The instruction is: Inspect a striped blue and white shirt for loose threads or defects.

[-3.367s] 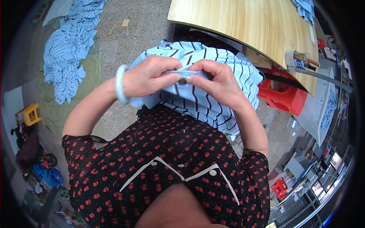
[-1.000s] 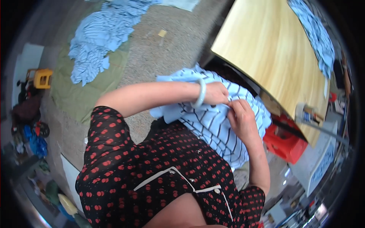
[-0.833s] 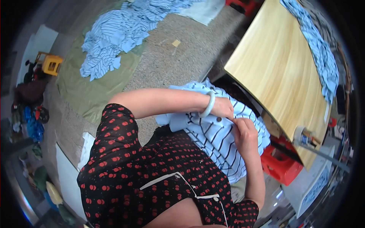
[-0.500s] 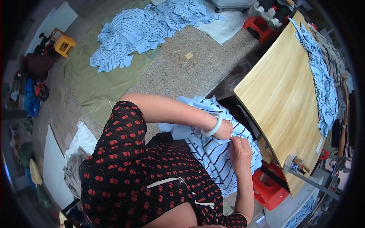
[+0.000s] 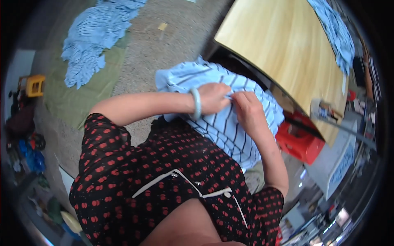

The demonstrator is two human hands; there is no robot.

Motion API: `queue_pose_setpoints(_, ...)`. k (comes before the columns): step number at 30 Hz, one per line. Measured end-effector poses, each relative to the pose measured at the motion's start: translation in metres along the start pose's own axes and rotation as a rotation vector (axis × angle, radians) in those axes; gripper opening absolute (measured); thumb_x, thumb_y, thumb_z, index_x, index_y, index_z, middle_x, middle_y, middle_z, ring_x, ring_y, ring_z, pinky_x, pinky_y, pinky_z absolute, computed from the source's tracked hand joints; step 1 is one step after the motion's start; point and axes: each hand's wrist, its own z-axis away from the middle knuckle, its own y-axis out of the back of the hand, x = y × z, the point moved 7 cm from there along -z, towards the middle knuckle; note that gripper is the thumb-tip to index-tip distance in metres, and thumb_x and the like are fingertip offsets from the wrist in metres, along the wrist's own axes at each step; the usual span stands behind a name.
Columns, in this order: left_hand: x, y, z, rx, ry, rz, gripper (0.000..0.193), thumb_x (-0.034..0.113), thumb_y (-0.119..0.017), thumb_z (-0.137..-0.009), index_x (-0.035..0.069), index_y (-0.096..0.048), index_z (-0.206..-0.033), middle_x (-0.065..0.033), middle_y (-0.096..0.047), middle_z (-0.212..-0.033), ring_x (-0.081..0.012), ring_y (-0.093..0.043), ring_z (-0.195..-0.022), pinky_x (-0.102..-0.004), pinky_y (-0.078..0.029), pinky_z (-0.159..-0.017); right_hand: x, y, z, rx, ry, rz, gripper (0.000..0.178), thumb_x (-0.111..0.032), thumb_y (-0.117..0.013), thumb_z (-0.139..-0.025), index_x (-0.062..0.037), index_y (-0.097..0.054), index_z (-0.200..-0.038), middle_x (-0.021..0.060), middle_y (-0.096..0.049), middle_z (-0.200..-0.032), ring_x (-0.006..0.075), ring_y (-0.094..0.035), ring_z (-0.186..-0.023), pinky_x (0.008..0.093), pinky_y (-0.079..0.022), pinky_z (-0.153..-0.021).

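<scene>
Left hand (image 5: 214, 98) and right hand (image 5: 248, 108), fingertips clamped on a fold of striped cloth (image 5: 221, 127), beside the table's (image 5: 275, 45) near edge; cup (image 5: 318, 109) near its right corner.

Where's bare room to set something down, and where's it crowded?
Bare: wooden tabletop between its left edge and the blue cloth; floor between the green sheet and tabletop, save a tan scrap. Crowded: the tabletop's near corner, with a container; the striped garment, held by left hand and right hand.

a light-blue cloth (image 5: 221, 127) with dark stripes lies bunched and wrinkled, one small fold pinched up.
</scene>
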Motion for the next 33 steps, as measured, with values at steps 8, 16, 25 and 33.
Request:
queue_pose_setpoints(8, 0.003, 0.000, 0.000, -0.009, -0.012, -0.038, 0.020, 0.013, -0.046, -0.074, -0.003, -0.049, -0.085, -0.0217, -0.054, -0.084, -0.0380, -0.054, -0.078, -0.0447, -0.043, -0.069, 0.005, -0.005, 0.004, 0.048, -0.034, 0.019, 0.022, 0.006, -0.056, -0.066, -0.0008, -0.055, -0.087, 0.0125, -0.055, -0.082, 0.0279, -0.053, -0.079, 0.0344, -0.045, -0.069)
queue_pose_setpoints(16, 0.003, -0.005, 0.001, -0.027, -0.013, -0.089, 0.017, 0.010, -0.044, -0.076, -0.003, -0.047, -0.086, -0.0211, -0.053, -0.085, -0.0386, -0.053, -0.077, -0.0455, -0.042, -0.067, 0.004, -0.010, 0.009, 0.092, -0.002, 0.086, 0.024, 0.004, -0.054, -0.064, -0.0007, -0.052, -0.088, 0.0123, -0.053, -0.085, 0.0277, -0.051, -0.080, 0.0344, -0.044, -0.071)
queue_pose_setpoints(25, 0.003, 0.000, -0.003, 0.036, -0.069, -0.122, 0.012, 0.009, -0.044, -0.075, -0.001, -0.048, -0.080, -0.0191, -0.053, -0.079, -0.0380, -0.053, -0.072, -0.0458, -0.041, -0.063, 0.008, -0.012, 0.008, 0.142, 0.036, 0.072, 0.025, 0.005, -0.055, -0.064, -0.0008, -0.052, -0.088, 0.0117, -0.052, -0.082, 0.0270, -0.051, -0.077, 0.0335, -0.045, -0.068)
queue_pose_setpoints(33, 0.002, 0.003, -0.007, -0.002, -0.148, -0.109, 0.011, 0.009, -0.045, -0.073, -0.001, -0.047, -0.076, -0.0202, -0.052, -0.068, -0.0374, -0.052, -0.067, -0.0463, -0.040, -0.060, 0.012, -0.012, 0.010, 0.179, 0.032, -0.017, 0.027, 0.010, -0.055, -0.067, -0.0007, -0.053, -0.091, 0.0120, -0.056, -0.084, 0.0274, -0.055, -0.077, 0.0335, -0.046, -0.067)
